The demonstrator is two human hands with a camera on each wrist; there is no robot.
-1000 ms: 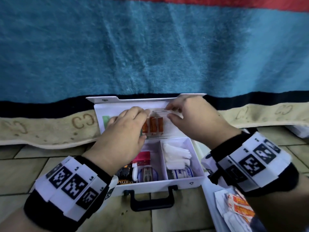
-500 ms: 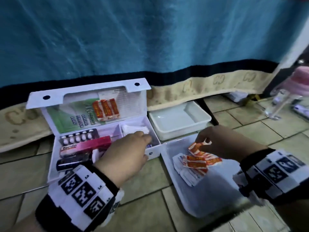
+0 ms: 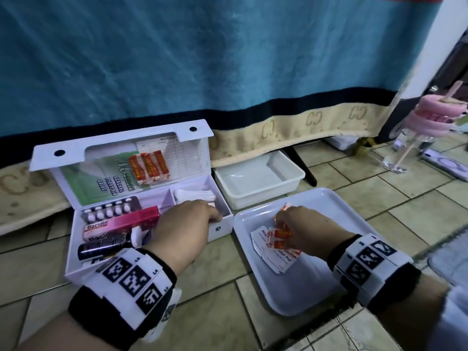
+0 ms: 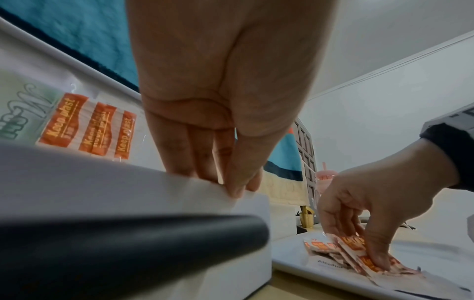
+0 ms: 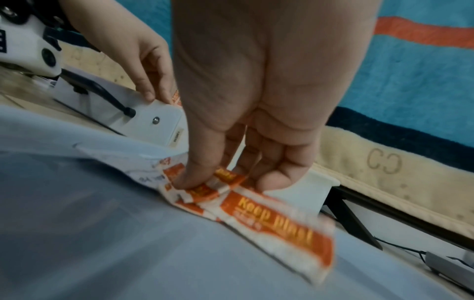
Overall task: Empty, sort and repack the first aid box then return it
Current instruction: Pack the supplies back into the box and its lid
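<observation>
The white first aid box [image 3: 220,228] lies open on the tiled floor, lid [image 3: 121,145] propped up with three orange plaster packets [image 3: 149,167] tucked in it. My left hand [image 3: 215,217] grips the box's front right rim [image 4: 246,201], fingers inside and thumb outside. In the flat white tray [image 3: 354,219] to the right, my right hand [image 3: 279,224] pinches orange plaster packets [image 5: 269,215] lying on alcohol pad sachets [image 3: 276,259]. Inside the box are a blister pack [image 3: 111,210], a pink Bacidin carton [image 3: 119,222], a dark tube [image 3: 103,244] and white gauze [image 3: 195,195].
A deeper white tub [image 3: 255,183] stands behind the tray, against the hanging blue blanket [image 3: 228,59]. A clear bottle with a pink lid [image 3: 415,127] stands at the far right. The box's black handle [image 4: 128,243] faces me.
Both hands have left the lid. My right hand went down to the tray and now holds plaster packets there; my left hand dropped to the box's front right rim.
</observation>
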